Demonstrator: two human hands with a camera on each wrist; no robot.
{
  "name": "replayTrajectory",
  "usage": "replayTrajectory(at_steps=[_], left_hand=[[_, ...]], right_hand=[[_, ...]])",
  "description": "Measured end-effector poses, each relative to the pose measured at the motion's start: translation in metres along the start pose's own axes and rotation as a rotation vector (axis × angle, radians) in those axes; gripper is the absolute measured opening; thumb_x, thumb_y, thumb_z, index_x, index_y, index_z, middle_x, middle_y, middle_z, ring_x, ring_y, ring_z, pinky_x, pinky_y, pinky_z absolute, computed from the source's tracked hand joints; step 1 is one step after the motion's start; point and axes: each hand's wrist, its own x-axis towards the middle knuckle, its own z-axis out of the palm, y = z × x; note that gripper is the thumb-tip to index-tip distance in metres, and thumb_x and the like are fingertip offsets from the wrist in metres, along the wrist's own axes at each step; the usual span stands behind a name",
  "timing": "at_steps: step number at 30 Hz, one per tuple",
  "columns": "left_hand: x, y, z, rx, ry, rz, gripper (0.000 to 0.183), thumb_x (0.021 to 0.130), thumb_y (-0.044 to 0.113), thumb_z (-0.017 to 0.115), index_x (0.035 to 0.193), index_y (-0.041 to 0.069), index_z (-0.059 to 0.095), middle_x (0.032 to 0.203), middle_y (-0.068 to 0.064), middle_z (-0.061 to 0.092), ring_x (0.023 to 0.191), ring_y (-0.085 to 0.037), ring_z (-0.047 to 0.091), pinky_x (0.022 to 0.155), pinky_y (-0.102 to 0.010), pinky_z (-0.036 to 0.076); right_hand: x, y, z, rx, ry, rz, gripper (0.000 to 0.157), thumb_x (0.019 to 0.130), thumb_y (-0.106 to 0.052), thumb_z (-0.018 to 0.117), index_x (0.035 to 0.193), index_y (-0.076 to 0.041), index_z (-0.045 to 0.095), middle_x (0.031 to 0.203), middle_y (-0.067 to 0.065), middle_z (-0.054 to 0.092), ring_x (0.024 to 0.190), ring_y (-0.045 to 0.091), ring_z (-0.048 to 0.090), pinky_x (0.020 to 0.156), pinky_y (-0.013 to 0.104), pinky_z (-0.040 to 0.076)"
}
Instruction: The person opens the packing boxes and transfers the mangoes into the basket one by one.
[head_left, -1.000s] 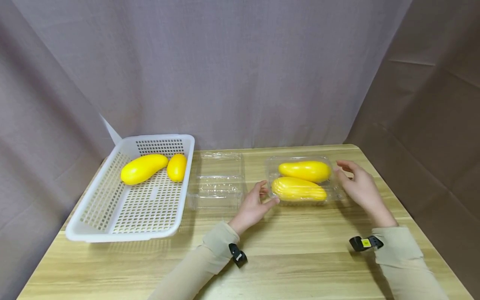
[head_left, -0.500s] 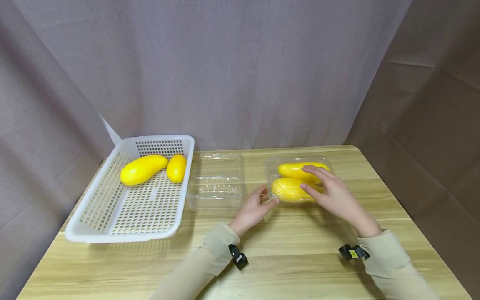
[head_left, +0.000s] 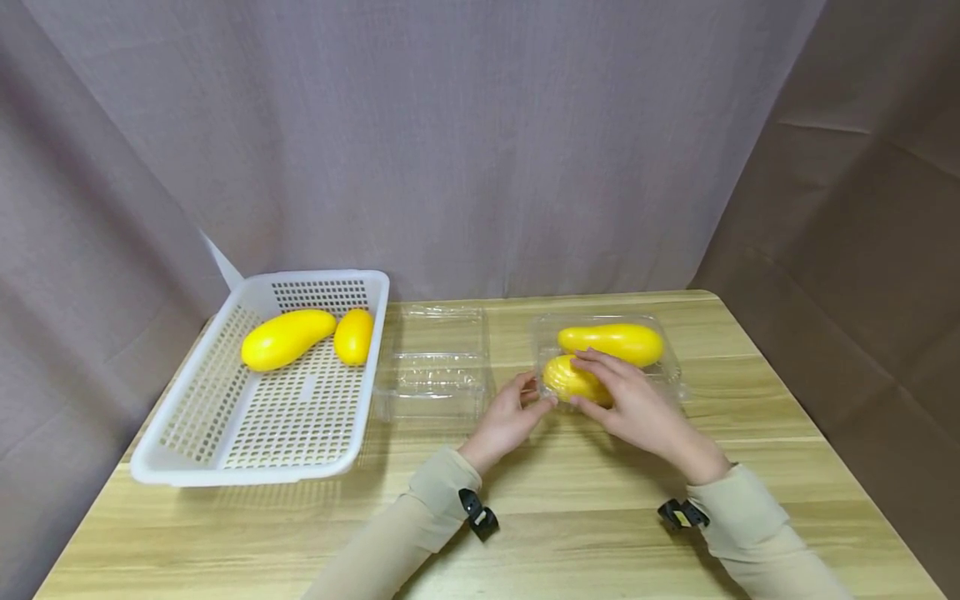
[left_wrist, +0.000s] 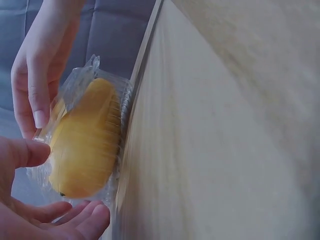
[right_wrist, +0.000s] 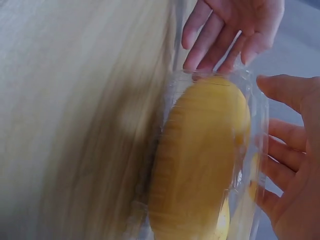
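Two long yellow mango-like fruits, the rear one (head_left: 611, 342) and the front one (head_left: 566, 379), lie side by side in a clear plastic clamshell box (head_left: 671, 375) with its lid over them. My left hand (head_left: 510, 417) is at the box's left end, thumb by the front corner and fingers along the end wall. My right hand (head_left: 637, 408) reaches over the lid above the front fruit, fingers fairly straight, hiding that fruit's right part. In the right wrist view, the right thumb (right_wrist: 287, 90) is close to the lid's edge.
A white perforated basket (head_left: 180, 425) at the left holds two more yellow fruits (head_left: 288, 340). Between it and the box lies another clear plastic clamshell (head_left: 438, 375), spread open. Everything rests on a wooden table (head_left: 570, 517), with grey curtain (head_left: 480, 150) behind.
My right hand has moved left from beyond the box's right end, across the lid to above the front fruit. The left hand and the box have stayed nearly still.
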Motion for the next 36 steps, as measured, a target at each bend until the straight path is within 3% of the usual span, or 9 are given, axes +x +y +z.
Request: replayTrajectory(at_steps=[14,26,36], left_hand=[[-0.001,0.004,0.009,-0.029,0.067,0.017,0.060,0.093,0.022,0.067,0.145,0.000,0.045,0.127,-0.013,0.058,0.113,-0.026,0.063,0.093,-0.034,0.054],[-0.001,0.001,0.014,-0.114,0.137,0.016,0.030,0.097,0.017,0.060,0.124,0.006,0.057,0.123,-0.010,0.061,0.112,-0.026,0.064,0.094,-0.037,0.053],[-0.001,-0.001,0.011,-0.124,0.103,0.025,0.036,0.095,0.016,0.060,0.128,0.002,0.054,0.124,-0.013,0.060,0.113,-0.027,0.063,0.093,-0.035,0.054]], right_hand=[[0.001,-0.004,0.007,-0.071,0.045,-0.042,0.053,0.088,-0.029,0.078,0.130,0.000,0.062,0.136,0.019,0.060,0.123,0.040,0.056,0.105,0.057,0.042],[0.004,-0.005,0.011,-0.129,0.063,-0.083,0.054,0.087,-0.030,0.078,0.126,0.003,0.063,0.132,0.021,0.062,0.118,0.041,0.059,0.104,0.054,0.044],[0.004,-0.005,0.015,-0.132,0.116,-0.086,0.051,0.085,-0.028,0.079,0.123,0.002,0.064,0.130,0.020,0.063,0.117,0.040,0.060,0.102,0.053,0.046]])
